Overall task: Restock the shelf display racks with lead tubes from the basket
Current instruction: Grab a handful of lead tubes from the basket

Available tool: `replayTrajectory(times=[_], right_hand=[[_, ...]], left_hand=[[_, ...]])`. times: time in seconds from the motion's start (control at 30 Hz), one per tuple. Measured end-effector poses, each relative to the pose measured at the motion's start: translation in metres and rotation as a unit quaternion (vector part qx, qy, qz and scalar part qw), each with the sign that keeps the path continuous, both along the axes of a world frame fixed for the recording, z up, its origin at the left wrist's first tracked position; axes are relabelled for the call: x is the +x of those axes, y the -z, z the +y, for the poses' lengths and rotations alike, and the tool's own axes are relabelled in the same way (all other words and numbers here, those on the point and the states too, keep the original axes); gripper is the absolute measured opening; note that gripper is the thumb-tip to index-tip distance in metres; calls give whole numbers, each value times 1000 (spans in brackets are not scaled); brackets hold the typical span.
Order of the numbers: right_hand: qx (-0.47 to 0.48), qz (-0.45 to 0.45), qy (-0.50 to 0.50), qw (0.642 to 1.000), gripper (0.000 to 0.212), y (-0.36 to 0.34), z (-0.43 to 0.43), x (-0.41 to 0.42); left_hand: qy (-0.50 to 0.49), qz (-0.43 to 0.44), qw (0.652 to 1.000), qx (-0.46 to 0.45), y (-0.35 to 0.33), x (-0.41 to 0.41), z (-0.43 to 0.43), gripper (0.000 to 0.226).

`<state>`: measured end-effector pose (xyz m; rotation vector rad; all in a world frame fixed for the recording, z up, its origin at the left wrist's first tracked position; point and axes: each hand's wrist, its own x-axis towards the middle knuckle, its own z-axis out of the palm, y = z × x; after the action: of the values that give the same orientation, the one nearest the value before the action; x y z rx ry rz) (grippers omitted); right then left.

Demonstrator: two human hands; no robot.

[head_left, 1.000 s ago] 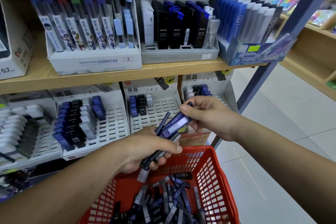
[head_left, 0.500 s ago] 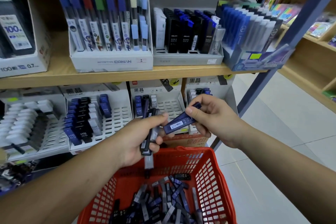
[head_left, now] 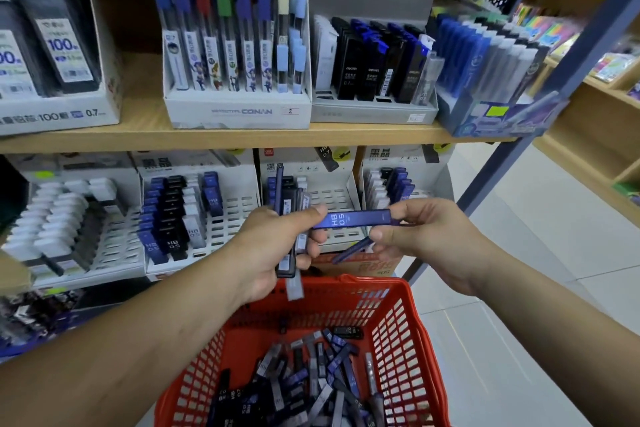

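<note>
Head view: right hand point(head_left: 426, 239) pinches one blue tube point(head_left: 353, 219) by its end, level above the basket point(head_left: 394, 326); left hand point(head_left: 273, 246) grips an upright bundle point(head_left: 288, 199) before the rack point(head_left: 332, 198). Tubes likely light, stiff, slick: pinch the flat sides.

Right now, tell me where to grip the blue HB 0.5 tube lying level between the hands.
Pinch the right end of the blue tube from the right, across its flat faces: it lies level, left end against the left hand.
</note>
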<state>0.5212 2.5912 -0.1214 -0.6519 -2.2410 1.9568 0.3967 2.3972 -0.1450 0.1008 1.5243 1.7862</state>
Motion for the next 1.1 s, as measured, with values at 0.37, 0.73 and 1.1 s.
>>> replayTrajectory(times=[0.37,0.73,1.1], right_hand=[[-65,21,106,992,38,12,23,4],[-29,46,44,998,44,7,13,-3],[-235,55,158,957,39,12,2,-11]], left_hand=[[-56,32,997,-41,12,-14,11,24],[24,86,995,-51,9,7,19,35],[87,62,994,-5,3,8,13,13]])
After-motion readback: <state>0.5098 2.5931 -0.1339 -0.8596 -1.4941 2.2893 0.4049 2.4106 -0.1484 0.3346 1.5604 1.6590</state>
